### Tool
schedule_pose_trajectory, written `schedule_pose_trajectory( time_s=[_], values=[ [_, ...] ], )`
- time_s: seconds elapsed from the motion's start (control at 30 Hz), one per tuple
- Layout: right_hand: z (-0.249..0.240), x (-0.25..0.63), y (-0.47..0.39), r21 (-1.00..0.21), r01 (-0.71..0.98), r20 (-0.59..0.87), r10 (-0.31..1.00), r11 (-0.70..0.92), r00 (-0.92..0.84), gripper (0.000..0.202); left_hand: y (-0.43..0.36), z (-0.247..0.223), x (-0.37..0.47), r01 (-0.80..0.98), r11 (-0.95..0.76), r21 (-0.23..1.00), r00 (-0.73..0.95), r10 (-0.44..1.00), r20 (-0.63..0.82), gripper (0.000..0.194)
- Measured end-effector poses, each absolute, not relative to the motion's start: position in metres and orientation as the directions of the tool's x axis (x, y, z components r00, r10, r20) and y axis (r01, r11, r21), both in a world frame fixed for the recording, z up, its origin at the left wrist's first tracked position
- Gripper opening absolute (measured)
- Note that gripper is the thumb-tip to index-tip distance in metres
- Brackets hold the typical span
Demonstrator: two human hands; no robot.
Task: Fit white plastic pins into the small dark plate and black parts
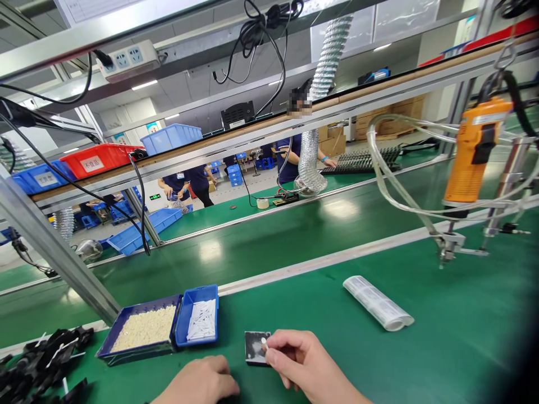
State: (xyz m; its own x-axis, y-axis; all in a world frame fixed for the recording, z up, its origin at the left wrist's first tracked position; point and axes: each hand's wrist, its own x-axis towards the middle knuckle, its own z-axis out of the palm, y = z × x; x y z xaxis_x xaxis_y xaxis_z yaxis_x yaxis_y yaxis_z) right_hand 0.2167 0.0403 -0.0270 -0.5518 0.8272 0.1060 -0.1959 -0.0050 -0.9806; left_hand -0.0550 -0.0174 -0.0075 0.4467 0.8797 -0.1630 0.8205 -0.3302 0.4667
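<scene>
1. Nearest the camera, the left hand (202,381) rests knuckles-up on the green worktop (442,331), fingers curled under; whether it holds anything cannot be told.
2. Far left lies a heap of black parts (37,359); behind the left hand stand a blue tray of pale pellets (143,328) and a smaller blue tray of white sticks (201,320).
3. The right hand (303,359) pinches a small white piece (264,341) against a dark square plate (255,348) lying on the worktop.
4. Judged step: fitting the piece; next calls for steady pressure.
5. Further right lie a rolled label strip (377,303) and a hanging orange screwdriver (474,151).
</scene>
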Motion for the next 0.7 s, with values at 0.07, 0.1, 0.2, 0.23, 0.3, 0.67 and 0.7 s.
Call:
schedule_pose_trajectory(
  time_s=[0.07,0.1,0.2,0.23,0.3,0.67,0.7],
  values=[
    [-0.025,0.217,0.041,-0.978,-0.207,0.121,0.836,0.009,-0.535,0.056,-0.012,-0.024,-0.05,0.802,-0.366,0.472,0.492,0.853,-0.176,0.02],
    [-0.024,0.218,0.041,-0.977,-0.212,0.127,0.841,0.015,-0.526,0.055,-0.009,-0.029,-0.047,0.796,-0.369,0.479,0.499,0.849,-0.175,0.024],
    [-0.02,0.219,0.04,-0.974,-0.224,0.149,0.85,0.038,-0.505,0.054,-0.005,-0.034,-0.035,0.624,-0.231,0.746,0.405,0.913,-0.056,0.036],
    [-0.019,0.219,0.039,-0.973,-0.224,0.158,0.851,0.049,-0.5,0.054,-0.004,-0.032,-0.029,0.487,-0.13,0.864,0.325,0.945,-0.042,0.044],
    [-0.016,0.22,0.036,-0.973,-0.221,0.173,0.849,0.068,-0.499,0.054,-0.004,-0.025,-0.016,0.137,0.117,0.984,0.177,0.974,-0.14,0.055],
    [-0.014,0.221,0.037,-0.976,-0.214,0.153,0.854,0.05,-0.497,0.05,-0.011,-0.004,0.004,-0.371,0.232,0.899,0.136,0.971,-0.195,0.055],
    [-0.014,0.221,0.037,-0.977,-0.209,0.147,0.856,0.047,-0.495,0.05,-0.012,-0.003,0.003,-0.371,0.209,0.905,0.138,0.976,-0.169,0.057]
  ],
)
